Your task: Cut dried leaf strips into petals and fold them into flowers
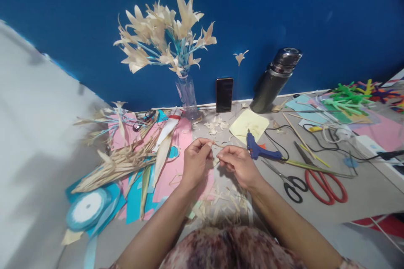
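Over the middle of the table, my left hand (196,163) is closed, its thumb and forefinger pinching a thin tan strip (219,145) that looks like dried husk. The strip's far end reaches toward my right hand (237,164), which is also closed in a pinch; what lies between those fingertips is too small to make out. Just beyond my right hand are a blue hot glue gun (265,151) and a pale yellow paper square (241,124). Husk scraps (221,208) lie scattered below my hands.
At left are a bundle of dried husks (116,164), pink paper (186,134) and a blue ribbon spool (88,207). A vase (187,94) of husk flowers, a phone (224,94) and a flask (274,80) stand behind. Black-handled scissors (295,187) and red-handled scissors (326,185) lie right.
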Tool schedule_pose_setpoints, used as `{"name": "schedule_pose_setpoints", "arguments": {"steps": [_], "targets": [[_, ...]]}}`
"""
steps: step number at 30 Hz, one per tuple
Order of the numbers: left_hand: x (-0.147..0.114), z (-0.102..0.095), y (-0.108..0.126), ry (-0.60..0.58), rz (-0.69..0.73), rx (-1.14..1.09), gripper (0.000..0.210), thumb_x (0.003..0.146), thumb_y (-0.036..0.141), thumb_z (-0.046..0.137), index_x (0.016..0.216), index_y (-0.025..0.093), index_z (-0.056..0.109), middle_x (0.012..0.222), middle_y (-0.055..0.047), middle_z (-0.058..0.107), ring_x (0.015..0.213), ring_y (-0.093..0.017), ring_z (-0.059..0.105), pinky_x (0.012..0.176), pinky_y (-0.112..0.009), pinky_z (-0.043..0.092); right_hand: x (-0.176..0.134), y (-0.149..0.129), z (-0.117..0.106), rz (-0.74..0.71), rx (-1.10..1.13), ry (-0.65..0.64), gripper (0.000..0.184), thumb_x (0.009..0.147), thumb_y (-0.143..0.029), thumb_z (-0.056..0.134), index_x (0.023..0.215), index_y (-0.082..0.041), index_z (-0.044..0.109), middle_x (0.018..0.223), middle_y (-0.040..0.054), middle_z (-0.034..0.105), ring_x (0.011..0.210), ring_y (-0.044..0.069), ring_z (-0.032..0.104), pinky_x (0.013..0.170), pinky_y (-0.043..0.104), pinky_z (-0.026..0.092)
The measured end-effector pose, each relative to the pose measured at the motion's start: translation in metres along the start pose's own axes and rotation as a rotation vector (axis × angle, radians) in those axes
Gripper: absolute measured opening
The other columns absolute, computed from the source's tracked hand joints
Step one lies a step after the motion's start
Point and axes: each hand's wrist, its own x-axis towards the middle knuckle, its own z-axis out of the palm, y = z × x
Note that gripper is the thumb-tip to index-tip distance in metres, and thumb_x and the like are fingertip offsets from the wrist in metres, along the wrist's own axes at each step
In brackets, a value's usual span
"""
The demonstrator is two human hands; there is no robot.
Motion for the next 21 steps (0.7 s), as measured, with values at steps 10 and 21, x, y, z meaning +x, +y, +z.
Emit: {"name": "schedule_pose_setpoints", "arguments": {"steps": [10,21], "targets": [[0.0027,-0.0069,0.0032,-0.197,-0.083,-0.233,0.039,0.081,0.051,0.067,0.1,0.017,0.069,0.09,-0.006,0.069,0.068,-0.014,0.064,0.06,-0.025,0.049,0.0004,-0.0005,-0.0026,0.026,0.08,-0.016,0.018,0.066,-0.03,0.075,0.062,-0.015,0.065,0.05,-0.002,0.059,0.04,0.004,0.034,0.041,0.019,0.02],[0.0018,-0.0081,0.0065,-0.283,-0.071,0.116,0.023,0.071,0.034,0.079,0.066,0.013,0.07,0.055,0.001,0.058,0.05,-0.01,0.05,0.05,-0.022,0.038,-0.0011,0.0037,-0.0062,-0.07,-0.118,0.037,0.016,0.069,-0.023,0.065,0.055,-0.017,0.06,0.047,-0.0037,0.054,0.045,0.009,0.04,0.045,0.022,0.026]]}}
